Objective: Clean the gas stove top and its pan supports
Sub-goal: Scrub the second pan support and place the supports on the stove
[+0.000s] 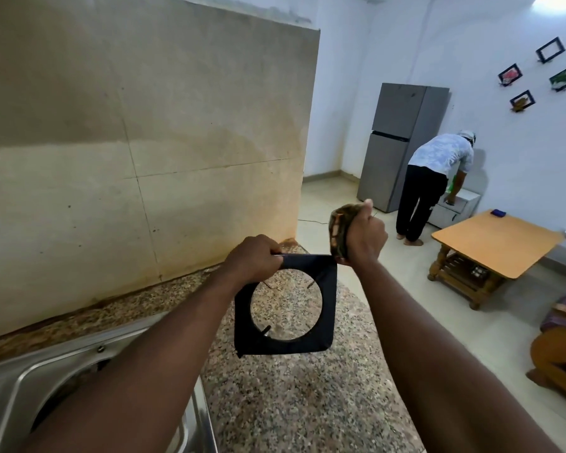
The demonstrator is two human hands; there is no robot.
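While the left hand point(255, 256) grips the upper left corner of the black square pan support point(307, 263), fingers curled over its edge, the support hangs tilted in the air at the middle of the frame, above the speckled stone surface point(294, 403) and not touching it. Through its round opening the surface shows (short prongs jut inward from the ring). The right hand point(365, 238), just above the support's upper right corner, is clenched round a worn green-brown scrub pad point(339, 230), and the pad's lower end meets that corner. A steel sink point(20, 380) sits at the lower left of the frame, partly hidden by the left forearm. A stained beige wall point(144, 125) fills the upper left. At the right, well apart, another person point(432, 178) bends over a low white cabinet point(461, 207) beside a grey fridge point(402, 142), with a wooden table point(494, 243) nearer.
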